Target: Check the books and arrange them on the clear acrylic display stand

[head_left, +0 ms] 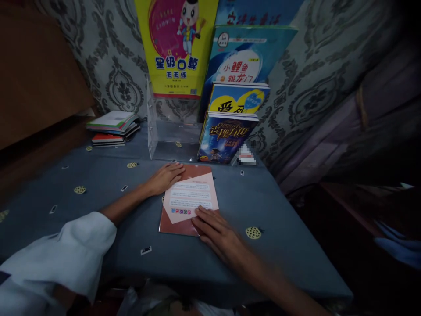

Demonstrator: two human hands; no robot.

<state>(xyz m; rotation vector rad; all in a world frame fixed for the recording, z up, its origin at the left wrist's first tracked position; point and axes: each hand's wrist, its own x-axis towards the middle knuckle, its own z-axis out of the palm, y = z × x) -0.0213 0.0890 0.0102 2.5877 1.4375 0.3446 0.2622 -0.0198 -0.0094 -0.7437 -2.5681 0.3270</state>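
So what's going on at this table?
A person has both bare hands on a thin booklet lying on the table. The left hand rests at its far left corner, the right hand at its near right side. Just beyond, a clear stand holds upright books, with a stack of books to its left.

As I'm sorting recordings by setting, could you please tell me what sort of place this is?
Probably a study or reading corner, perhaps in a home: a table with a printed cloth, a clear rack displaying books, and a patterned wall covering or curtain behind.
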